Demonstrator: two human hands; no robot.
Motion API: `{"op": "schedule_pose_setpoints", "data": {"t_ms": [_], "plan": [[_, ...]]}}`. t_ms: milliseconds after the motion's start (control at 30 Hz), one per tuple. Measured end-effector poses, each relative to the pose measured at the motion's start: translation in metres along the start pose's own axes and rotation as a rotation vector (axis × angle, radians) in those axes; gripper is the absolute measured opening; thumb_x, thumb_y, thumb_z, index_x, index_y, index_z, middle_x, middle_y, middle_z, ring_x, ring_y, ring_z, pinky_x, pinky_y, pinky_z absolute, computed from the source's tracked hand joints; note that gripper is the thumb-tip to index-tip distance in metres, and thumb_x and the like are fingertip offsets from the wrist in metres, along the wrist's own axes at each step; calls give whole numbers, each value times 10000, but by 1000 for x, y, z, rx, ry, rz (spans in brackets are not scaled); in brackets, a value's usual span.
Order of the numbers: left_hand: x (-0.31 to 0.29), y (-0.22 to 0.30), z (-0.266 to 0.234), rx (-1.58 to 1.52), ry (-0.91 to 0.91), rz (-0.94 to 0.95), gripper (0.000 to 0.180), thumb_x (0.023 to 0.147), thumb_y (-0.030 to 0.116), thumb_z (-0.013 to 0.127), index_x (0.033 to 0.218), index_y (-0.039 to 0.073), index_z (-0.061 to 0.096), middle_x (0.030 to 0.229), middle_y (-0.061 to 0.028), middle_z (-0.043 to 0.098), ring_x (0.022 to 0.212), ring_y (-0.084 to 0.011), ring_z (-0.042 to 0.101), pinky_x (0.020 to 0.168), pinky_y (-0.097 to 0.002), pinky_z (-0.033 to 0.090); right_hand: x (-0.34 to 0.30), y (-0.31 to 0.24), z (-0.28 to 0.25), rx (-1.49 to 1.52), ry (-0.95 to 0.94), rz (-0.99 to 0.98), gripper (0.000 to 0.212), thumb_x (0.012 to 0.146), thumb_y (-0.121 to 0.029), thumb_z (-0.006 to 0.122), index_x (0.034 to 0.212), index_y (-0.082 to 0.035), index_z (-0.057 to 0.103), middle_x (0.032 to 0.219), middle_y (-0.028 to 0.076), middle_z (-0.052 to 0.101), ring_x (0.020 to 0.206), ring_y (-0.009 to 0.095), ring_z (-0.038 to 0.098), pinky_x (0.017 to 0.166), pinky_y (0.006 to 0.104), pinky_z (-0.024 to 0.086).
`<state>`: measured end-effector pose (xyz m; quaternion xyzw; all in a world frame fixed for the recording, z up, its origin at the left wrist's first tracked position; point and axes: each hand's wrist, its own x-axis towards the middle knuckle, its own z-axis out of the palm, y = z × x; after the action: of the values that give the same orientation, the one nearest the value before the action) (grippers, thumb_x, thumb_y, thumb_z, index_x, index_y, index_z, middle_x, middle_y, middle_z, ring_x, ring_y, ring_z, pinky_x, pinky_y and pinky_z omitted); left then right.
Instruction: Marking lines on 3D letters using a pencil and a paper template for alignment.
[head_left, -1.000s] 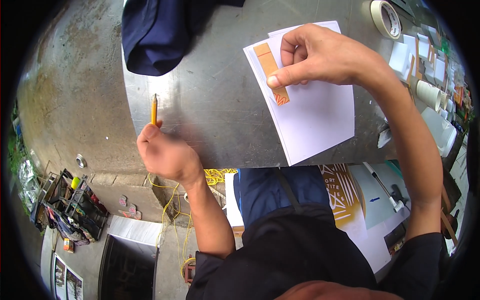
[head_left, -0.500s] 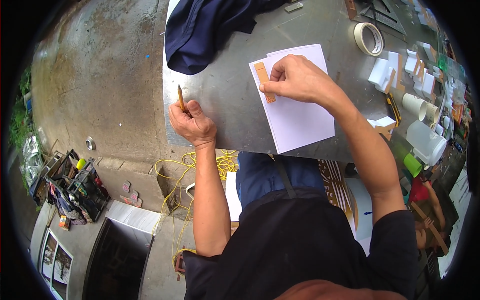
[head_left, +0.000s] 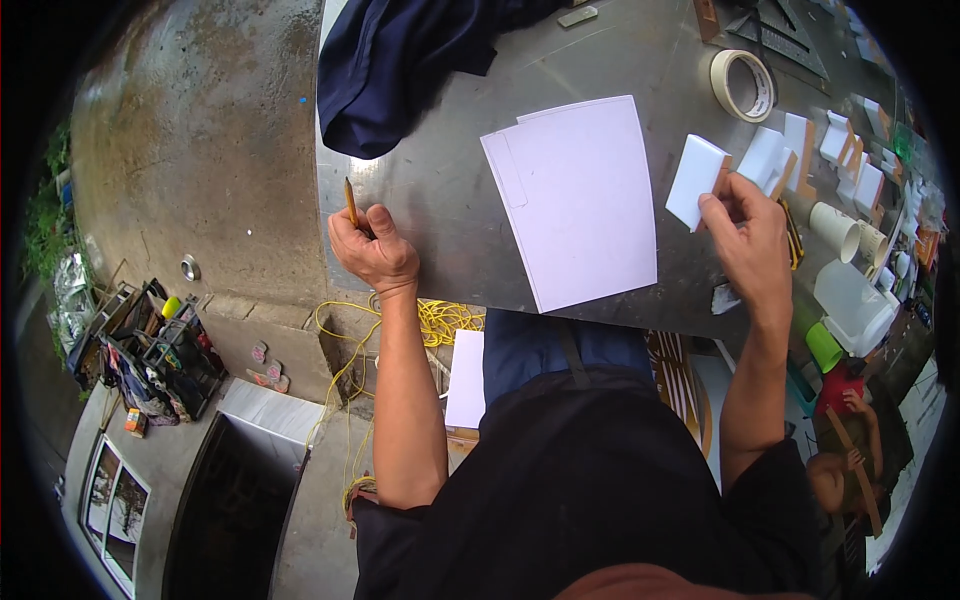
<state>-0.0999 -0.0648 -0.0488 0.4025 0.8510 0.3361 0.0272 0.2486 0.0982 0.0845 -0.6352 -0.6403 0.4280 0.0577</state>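
Observation:
My left hand (head_left: 375, 250) is curled around a yellow pencil (head_left: 350, 203), its tip pointing up, over the table's left edge. To the right of the paper, my right hand (head_left: 745, 225) pinches a flat white piece (head_left: 697, 180) with a brown edge; my fingers hide part of it. White sheets of paper (head_left: 585, 215) lie overlapping on the metal table (head_left: 450, 190) between my hands. A thin, narrow outline shows on the top sheet near its upper left corner.
A tape roll (head_left: 743, 86) lies at the upper right, near several brown-edged white pieces (head_left: 762, 158). Paper cups (head_left: 834, 232) and a clear plastic container (head_left: 850, 305) stand beyond my right hand. Dark blue cloth (head_left: 385, 80) covers the far left corner. Another person (head_left: 850, 450) is at lower right.
My right hand has left the paper and moved right, now holding the white piece. The brown strip it pinched no longer lies on the paper, where an outline shows. My left hand keeps the pencil.

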Motion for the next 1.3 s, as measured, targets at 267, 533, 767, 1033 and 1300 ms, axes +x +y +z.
{"op": "schedule_pose_setpoints", "data": {"t_ms": [267, 533, 767, 1033, 1300], "plan": [[-1, 2, 1, 63, -3, 10, 674, 974, 673, 499, 754, 47, 383, 743, -77, 379, 660, -241, 394, 619, -390, 325, 15, 13, -5, -331, 163, 63, 292, 861, -269, 662, 769, -1, 591, 631, 123, 639, 594, 319, 638, 622, 431, 499], [3, 7, 7, 88, -18, 33, 675, 959, 676, 528, 766, 43, 396, 764, -67, 374, 671, -240, 391, 630, -384, 334, 32, 25, 4, -428, 189, 12, 246, 829, -252, 638, 768, -15, 617, 702, 171, 694, 647, 383, 679, 650, 491, 534], [2, -7, 0, 153, -61, 29, 664, 973, 652, 531, 779, 26, 423, 758, -84, 408, 708, -251, 433, 686, -403, 385, 39, 54, 38, -430, 293, -82, 270, 819, -262, 708, 915, -45, 578, 679, 126, 666, 669, 332, 679, 657, 472, 498], [4, -10, 3, 236, -61, 68, 707, 955, 705, 500, 777, 25, 431, 771, -127, 461, 733, -313, 489, 717, -454, 404, 12, 48, 37, -321, 390, -52, 255, 829, -241, 723, 928, -58, 575, 669, 114, 650, 667, 323, 672, 671, 443, 491], [5, -6, 0, 224, -36, 79, 732, 927, 732, 511, 771, 20, 444, 762, -128, 457, 740, -339, 490, 726, -473, 394, -51, 27, 37, -89, 443, 80, 325, 845, -302, 687, 963, -17, 588, 757, 235, 692, 729, 429, 699, 697, 531, 548]]}}
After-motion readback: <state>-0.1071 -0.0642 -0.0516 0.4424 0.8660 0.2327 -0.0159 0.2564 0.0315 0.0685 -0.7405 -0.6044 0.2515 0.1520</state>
